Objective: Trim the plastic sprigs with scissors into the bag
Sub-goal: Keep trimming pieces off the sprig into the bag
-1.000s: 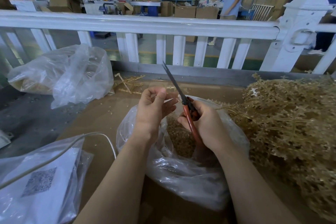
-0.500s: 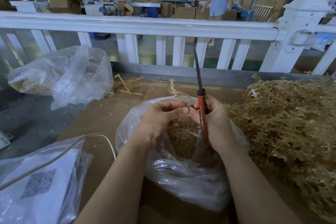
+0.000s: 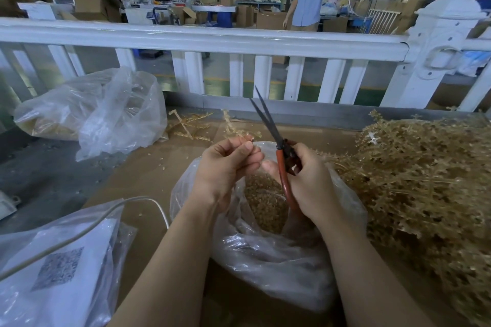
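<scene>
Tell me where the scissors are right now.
In the head view the scissors are at centre, gripped in the right hand above the open clear bag, blades slightly apart, pointing toward the white railing.

a: what does the left hand (image 3: pixel 228 164) pinch?
b: a bit of sprig (image 3: pixel 248 138), mostly hidden behind its curled fingers.
a: the scissors (image 3: pixel 276 141)?
b: the red handles vanish inside the right hand (image 3: pixel 305 183), and the lower loop sits behind the bag (image 3: pixel 265 255) film.
a: and the pile of sprigs (image 3: pixel 425 188)?
b: cut off by the right edge. the qr-code bag (image 3: pixel 58 268) runs off the left and bottom edges, its print blurred.
</scene>
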`<state>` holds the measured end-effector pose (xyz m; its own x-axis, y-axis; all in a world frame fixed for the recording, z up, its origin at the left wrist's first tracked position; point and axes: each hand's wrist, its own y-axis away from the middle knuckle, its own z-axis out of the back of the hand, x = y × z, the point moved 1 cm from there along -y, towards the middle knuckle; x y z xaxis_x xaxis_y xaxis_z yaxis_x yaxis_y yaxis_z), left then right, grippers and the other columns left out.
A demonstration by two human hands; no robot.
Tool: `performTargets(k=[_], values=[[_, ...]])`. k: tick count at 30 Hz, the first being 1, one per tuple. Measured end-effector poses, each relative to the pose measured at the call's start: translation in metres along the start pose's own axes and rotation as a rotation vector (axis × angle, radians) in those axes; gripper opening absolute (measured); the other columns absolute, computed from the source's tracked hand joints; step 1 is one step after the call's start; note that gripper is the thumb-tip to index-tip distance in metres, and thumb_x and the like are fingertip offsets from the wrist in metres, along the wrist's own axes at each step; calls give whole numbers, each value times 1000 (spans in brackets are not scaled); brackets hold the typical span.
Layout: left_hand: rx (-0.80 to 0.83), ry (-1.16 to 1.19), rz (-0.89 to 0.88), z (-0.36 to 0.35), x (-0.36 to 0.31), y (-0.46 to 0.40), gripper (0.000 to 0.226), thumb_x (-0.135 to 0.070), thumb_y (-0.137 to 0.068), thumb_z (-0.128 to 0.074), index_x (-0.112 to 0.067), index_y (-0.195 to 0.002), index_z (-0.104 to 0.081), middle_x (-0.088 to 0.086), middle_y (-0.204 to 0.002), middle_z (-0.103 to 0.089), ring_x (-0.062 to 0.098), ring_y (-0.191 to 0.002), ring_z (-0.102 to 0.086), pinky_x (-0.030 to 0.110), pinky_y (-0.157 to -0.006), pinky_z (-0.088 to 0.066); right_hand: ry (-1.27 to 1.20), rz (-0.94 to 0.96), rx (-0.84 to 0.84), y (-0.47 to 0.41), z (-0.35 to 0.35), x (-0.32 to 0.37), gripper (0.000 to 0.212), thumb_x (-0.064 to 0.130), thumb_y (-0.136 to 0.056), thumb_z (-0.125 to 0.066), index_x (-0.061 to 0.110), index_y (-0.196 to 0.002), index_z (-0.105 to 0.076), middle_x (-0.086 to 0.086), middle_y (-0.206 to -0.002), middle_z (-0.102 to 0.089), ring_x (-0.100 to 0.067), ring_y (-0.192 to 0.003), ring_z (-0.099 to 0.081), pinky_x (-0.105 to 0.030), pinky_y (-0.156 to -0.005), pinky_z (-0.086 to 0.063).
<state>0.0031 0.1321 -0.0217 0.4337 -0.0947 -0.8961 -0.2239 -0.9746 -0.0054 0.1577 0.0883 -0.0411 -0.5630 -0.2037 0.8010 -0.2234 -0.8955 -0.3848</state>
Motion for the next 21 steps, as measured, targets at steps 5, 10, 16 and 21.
performTargets(k=[5, 10, 16, 21], values=[[-23, -1, -77, 3, -1, -2, 9, -1, -88, -63, -5, -95, -68, 3, -74, -71, 11, -68, -69, 22, -68, -58, 228, 72, 17, 1, -2, -2, 57, 85, -68, -56, 37, -99, -52, 22, -91, -62, 4, -83, -61, -18, -66, -47], [-36, 10, -102, 4, -1, -2, 18, 2, -90, -58, -10, -91, -71, -1, -75, -72, 7, -67, -63, 20, -69, -56, 345, 109, 39, 2, -2, -3, 68, 83, -70, -54, 30, -112, -56, 16, -104, -65, -8, -92, -61, -28, -75, -55], [-49, 98, -72, 5, -3, -1, 23, 3, -90, -56, -12, -86, -72, -3, -72, -70, 5, -64, -60, 16, -67, -53, 387, 102, 32, 3, -2, -2, 71, 81, -70, -55, 27, -116, -57, 14, -105, -65, -5, -89, -55, -23, -72, -48], [9, 95, -69, 6, -2, -1, 21, 6, -91, -53, -10, -85, -66, -3, -69, -69, 5, -65, -63, 17, -69, -54, 392, 79, 41, 3, -2, -2, 69, 81, -71, -56, 27, -115, -57, 13, -108, -66, -7, -93, -59, -27, -76, -53]])
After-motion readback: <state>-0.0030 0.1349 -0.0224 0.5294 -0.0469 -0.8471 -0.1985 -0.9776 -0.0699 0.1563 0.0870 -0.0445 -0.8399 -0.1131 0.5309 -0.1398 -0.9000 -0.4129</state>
